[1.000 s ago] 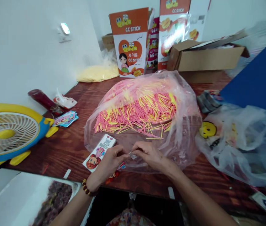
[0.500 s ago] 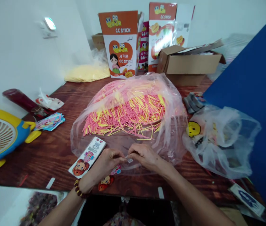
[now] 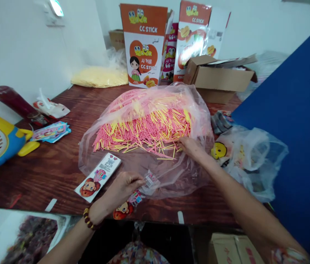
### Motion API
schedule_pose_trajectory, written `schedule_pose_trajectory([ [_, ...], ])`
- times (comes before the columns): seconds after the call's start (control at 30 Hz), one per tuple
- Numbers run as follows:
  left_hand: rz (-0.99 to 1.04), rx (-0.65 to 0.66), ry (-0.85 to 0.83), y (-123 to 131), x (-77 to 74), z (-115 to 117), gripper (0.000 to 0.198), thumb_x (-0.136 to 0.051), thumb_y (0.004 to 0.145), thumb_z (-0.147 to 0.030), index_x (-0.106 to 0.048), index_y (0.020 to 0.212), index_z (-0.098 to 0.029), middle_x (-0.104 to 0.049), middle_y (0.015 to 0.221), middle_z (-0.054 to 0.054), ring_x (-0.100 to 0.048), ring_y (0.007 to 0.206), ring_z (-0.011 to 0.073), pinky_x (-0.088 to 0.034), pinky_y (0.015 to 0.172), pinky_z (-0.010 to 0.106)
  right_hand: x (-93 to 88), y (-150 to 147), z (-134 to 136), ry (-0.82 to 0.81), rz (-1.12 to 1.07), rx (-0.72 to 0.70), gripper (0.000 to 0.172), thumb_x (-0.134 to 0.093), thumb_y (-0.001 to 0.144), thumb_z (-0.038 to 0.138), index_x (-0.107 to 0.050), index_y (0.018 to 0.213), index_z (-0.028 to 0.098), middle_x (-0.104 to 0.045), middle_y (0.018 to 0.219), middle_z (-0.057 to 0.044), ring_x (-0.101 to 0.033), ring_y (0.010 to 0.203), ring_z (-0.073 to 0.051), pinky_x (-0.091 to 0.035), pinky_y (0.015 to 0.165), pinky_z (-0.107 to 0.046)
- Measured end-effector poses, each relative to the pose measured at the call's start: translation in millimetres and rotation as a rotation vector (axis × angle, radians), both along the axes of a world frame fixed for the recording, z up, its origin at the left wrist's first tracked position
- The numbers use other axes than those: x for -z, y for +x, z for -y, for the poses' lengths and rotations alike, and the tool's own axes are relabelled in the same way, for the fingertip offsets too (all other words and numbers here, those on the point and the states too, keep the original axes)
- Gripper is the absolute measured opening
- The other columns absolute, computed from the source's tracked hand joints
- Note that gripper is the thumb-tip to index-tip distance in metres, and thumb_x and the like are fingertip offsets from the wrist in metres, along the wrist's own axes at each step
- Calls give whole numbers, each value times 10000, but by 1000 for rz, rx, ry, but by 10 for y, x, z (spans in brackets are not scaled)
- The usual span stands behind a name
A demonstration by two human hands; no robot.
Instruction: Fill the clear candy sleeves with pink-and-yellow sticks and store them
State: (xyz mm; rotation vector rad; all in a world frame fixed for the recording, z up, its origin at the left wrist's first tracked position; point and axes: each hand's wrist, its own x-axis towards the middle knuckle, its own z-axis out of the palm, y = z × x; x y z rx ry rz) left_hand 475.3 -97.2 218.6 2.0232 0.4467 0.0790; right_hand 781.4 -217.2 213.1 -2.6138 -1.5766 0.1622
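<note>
My left hand (image 3: 126, 187) pinches the edge of a small clear printed plastic bag (image 3: 150, 180). That bag lies slanting over the table edge, with a red-haired cartoon figure on its lower part, partly under the hand. My right hand (image 3: 190, 147) reaches to the right front of a heap of thin pink and yellow sticks (image 3: 144, 128), fingers drawn together and touching it; what they grip is too small to make out. A large clear plastic bag (image 3: 196, 176) lies open around the heap. Beside my left hand rests a stack of flat printed bags (image 3: 98, 178).
A yellow and blue fan (image 3: 14, 143), blue packets (image 3: 53, 132) and a tissue pack (image 3: 52, 108) are at left. Cartons (image 3: 146, 44) and an open cardboard box (image 3: 221, 79) stand behind. A crumpled plastic bag (image 3: 254, 157) lies right, beside a blue panel (image 3: 295, 110).
My right hand has let go of the small bag's end and moved forward and right to the sticks. My left hand still holds the bag, whose upper end now lies spread out.
</note>
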Motion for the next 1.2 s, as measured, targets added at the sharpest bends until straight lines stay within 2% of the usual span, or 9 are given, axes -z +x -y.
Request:
schedule_pose_trajectory([
  [0.07,35,-2,6,3,69,41,311,-539,921,-347,-699,733,-159,-662,698,17,-556,640,131,-384,616,223,23,205,91,-158,179,8,235,-415,966,184,-646,963,142,-697,986,-124,-649,867,-198,-404,705,-261],
  [0.17,129,15,71,40,184,92,278,-538,933,-321,-716,780,-173,-695,767,32,-591,729,151,-413,695,241,36,283,183,-241,293,-39,242,-390,969,174,-625,1027,156,-696,1023,-121,-667,895,-205,-409,695,-262],
  [0.3,161,36,167,107,250,121,264,-533,947,-320,-720,813,-191,-705,798,36,-597,826,172,-413,785,272,56,247,100,-279,355,-79,278,-387,961,160,-604,1136,160,-678,1076,-142,-665,897,-214,-410,695,-275],
  [0.53,47,123,97,134,346,186,259,-544,942,-303,-716,792,-182,-706,792,31,-618,786,157,-423,783,264,139,297,-29,-223,486,-245,282,-408,948,169,-684,991,131,-636,1076,-175,-540,1030,-294,-357,852,-399],
  [0.67,30,145,107,98,405,206,257,-543,942,-322,-708,795,-189,-705,790,31,-628,772,157,-432,803,272,182,316,6,-190,469,-285,301,-370,961,163,-661,1022,116,-638,1085,-169,-506,1007,-280,-313,873,-405],
  [0.83,-4,165,117,55,382,223,244,-549,937,-298,-715,801,-184,-705,811,39,-632,808,167,-422,769,259,246,375,15,-225,419,-296,316,-352,966,154,-619,1123,90,-637,1098,-172,-504,1001,-278,-302,871,-394],
  [1.0,12,135,136,6,383,255,263,-546,937,-317,-715,787,-182,-696,801,43,-611,826,172,-414,757,258,191,421,61,-239,383,-326,309,-365,938,109,-631,1093,90,-623,1162,-188,-529,1048,-272,-298,904,-376],
  [1.07,23,127,124,-10,397,259,272,-545,938,-326,-713,780,-180,-692,794,40,-604,823,170,-413,755,257,136,413,73,-238,320,-306,304,-385,911,81,-634,1084,96,-655,1122,-179,-561,1025,-262,-294,928,-375],
  [1.2,30,108,85,-26,425,258,266,-557,932,-332,-710,787,-171,-691,797,37,-603,815,163,-412,751,253,56,417,91,-162,222,-163,323,-411,873,61,-645,1087,118,-710,997,-147,-611,949,-250,-269,988,-405],
])
